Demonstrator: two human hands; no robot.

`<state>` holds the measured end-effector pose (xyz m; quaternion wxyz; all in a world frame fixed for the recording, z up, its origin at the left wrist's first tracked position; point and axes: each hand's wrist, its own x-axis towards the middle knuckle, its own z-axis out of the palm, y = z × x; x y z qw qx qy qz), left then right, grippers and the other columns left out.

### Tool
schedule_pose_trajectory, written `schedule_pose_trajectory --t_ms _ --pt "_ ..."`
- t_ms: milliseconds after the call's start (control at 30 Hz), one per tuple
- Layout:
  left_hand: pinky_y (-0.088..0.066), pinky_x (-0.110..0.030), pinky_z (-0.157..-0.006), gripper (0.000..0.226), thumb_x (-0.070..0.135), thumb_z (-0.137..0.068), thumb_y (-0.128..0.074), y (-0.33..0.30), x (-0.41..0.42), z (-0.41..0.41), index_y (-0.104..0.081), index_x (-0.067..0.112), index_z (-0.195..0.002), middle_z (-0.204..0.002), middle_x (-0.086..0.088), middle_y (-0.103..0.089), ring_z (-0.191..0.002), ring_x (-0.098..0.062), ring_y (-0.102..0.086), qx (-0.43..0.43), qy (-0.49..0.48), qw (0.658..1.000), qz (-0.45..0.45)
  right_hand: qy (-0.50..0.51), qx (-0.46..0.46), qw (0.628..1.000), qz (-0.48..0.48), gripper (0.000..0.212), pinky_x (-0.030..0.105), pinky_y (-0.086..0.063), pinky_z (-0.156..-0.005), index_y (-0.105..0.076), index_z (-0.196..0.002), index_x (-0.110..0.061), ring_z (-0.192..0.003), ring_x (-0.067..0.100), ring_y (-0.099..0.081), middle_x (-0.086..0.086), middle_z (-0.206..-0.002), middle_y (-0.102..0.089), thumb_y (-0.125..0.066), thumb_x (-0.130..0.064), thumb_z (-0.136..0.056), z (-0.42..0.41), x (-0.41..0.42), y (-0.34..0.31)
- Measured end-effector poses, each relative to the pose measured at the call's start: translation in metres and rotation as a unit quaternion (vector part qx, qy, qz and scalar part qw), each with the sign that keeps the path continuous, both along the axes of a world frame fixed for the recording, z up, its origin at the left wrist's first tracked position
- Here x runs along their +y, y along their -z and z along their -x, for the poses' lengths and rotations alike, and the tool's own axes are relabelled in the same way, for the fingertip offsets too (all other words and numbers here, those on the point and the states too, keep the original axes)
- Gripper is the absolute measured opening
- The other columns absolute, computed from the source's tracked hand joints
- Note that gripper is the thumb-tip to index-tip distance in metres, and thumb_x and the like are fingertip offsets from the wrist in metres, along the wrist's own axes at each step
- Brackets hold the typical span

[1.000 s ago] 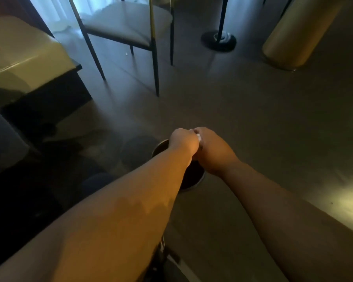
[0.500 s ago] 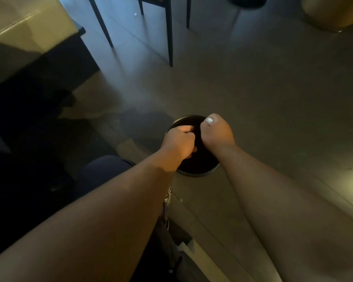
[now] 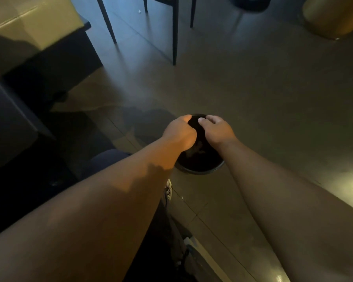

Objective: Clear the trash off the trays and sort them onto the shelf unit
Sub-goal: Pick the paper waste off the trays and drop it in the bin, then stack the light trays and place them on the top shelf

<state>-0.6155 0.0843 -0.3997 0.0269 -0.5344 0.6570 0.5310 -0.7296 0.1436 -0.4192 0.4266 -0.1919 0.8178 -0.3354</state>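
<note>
Both hands hang over a round black bin (image 3: 200,159) that stands on the floor (image 3: 253,94). Left hand (image 3: 180,133) has its fingers curled under, and whether anything is held inside them I cannot tell. Right hand (image 3: 217,129), just beside it and not touching, has its fingers bent loosely downward over the bin's mouth, with a pale thumbnail showing; nothing is visible in its grip. Inside the bin something dim and crumpled lies near the bottom, too dark to name. Going left to right across the room: a pale cushioned seat (image 3: 29,21) on a dark base fills the upper left, thin black chair legs (image 3: 174,37) stand at the top middle, and a rounded yellowish column base (image 3: 330,17) sits in the upper right corner. No trays or shelf are in sight
</note>
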Motion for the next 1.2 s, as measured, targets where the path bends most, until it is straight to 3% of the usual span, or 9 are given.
schedule_pose_trajectory --t_ms 67,167,367,500,600,800,933,1133,1200 --pt "-0.050 -0.039 -0.104 0.068 0.008 -0.094 -0.050 -0.012 -0.001 -0.006 -0.031 0.026 -0.156 -0.148 -0.010 -0.051 -0.125 -0.027 -0.057 0.007 -0.003 1.000 0.019 -0.013 0.011 1.000 0.011 0.053 0.040 -0.050 -0.098 -0.056 -0.141 -0.022 -0.115 0.023 -0.061 0.002 -0.133 -0.063 -0.056 -0.046 -0.094 -0.008 -0.001 -0.013" --pt "-0.054 -0.031 -0.091 0.069 0.003 -0.094 -0.050 -0.038 -0.005 -0.015 -0.031 0.025 -0.157 -0.148 -0.010 -0.051 -0.119 -0.024 -0.061 0.028 -0.016 0.998 0.049 -0.035 0.039 0.998 0.041 0.048 0.039 -0.049 -0.100 -0.060 -0.136 -0.019 -0.116 0.021 -0.061 0.001 -0.130 -0.065 -0.056 -0.045 -0.095 -0.019 -0.004 -0.042" --pt "-0.055 -0.031 -0.076 0.067 0.001 -0.094 -0.047 -0.116 -0.007 -0.033 -0.034 0.024 -0.155 -0.152 -0.012 -0.048 -0.117 -0.030 -0.062 0.093 -0.054 0.985 0.134 -0.075 0.110 0.981 0.143 0.043 0.036 -0.046 -0.097 -0.061 -0.132 -0.016 -0.111 0.018 -0.056 0.001 -0.124 -0.062 -0.054 -0.042 -0.099 -0.039 -0.016 -0.125" --pt "-0.046 -0.035 -0.106 0.063 0.005 -0.097 -0.046 -0.190 -0.001 -0.060 -0.034 0.022 -0.156 -0.155 -0.012 -0.045 -0.135 -0.029 -0.050 0.123 -0.047 0.967 0.219 -0.073 0.116 0.961 0.240 0.024 0.042 -0.053 -0.093 -0.067 -0.108 -0.019 -0.105 0.020 -0.063 0.002 -0.113 -0.068 -0.056 -0.037 -0.098 -0.071 -0.026 -0.189" --pt "-0.045 -0.029 -0.097 0.054 0.009 -0.099 -0.046 -0.247 -0.005 -0.093 -0.040 0.017 -0.152 -0.152 -0.012 -0.048 -0.134 -0.027 -0.050 0.136 -0.051 0.944 0.297 -0.082 0.095 0.943 0.309 0.016 0.051 -0.055 -0.093 -0.067 -0.087 -0.026 -0.101 0.027 -0.069 0.012 -0.107 -0.075 -0.058 -0.037 -0.095 -0.109 -0.038 -0.235" --pt "-0.050 -0.043 -0.104 0.066 0.010 -0.082 -0.053 -0.330 -0.023 -0.207 -0.048 0.017 -0.147 -0.144 -0.011 -0.057 -0.126 -0.028 -0.059 0.133 -0.112 0.915 0.365 -0.141 0.086 0.907 0.388 0.034 0.043 -0.053 -0.095 -0.069 -0.118 -0.012 -0.104 0.023 -0.066 0.007 -0.112 -0.071 -0.049 -0.033 -0.100 -0.218 -0.068 -0.311" --pt "-0.043 -0.020 -0.093 0.051 0.005 -0.095 -0.050 -0.360 -0.025 -0.297 -0.051 0.015 -0.145 -0.148 -0.006 -0.053 -0.130 -0.021 -0.055 0.094 -0.175 0.883 0.424 -0.205 0.107 0.880 0.415 0.027 0.031 -0.044 -0.084 -0.070 -0.109 -0.018 -0.096 0.014 -0.060 -0.003 -0.104 -0.067 -0.051 -0.034 -0.099 -0.296 -0.087 -0.338" --pt "-0.041 -0.028 -0.109 0.048 0.008 -0.093 -0.051 -0.376 -0.028 -0.440 -0.056 0.012 -0.140 -0.142 -0.009 -0.059 -0.130 -0.026 -0.055 0.002 -0.304 0.841 0.447 -0.327 0.161 0.838 0.406 0.018 0.039 -0.052 -0.092 -0.065 -0.102 -0.024 -0.100 0.020 -0.064 -0.004 -0.103 -0.067 -0.057 -0.039 -0.095 -0.412 -0.115 -0.349" --pt "-0.042 -0.031 -0.108 0.049 0.010 -0.092 -0.054 -0.378 -0.024 -0.481 -0.054 0.012 -0.142 -0.144 -0.011 -0.056 -0.132 -0.028 -0.054 -0.057 -0.342 0.836 0.424 -0.362 0.203 0.830 0.374 0.032 0.045 -0.053 -0.096 -0.067 -0.108 -0.023 -0.103 0.026 -0.065 0.003 -0.111 -0.069 -0.056 -0.046 -0.088 -0.443 -0.123 -0.346"
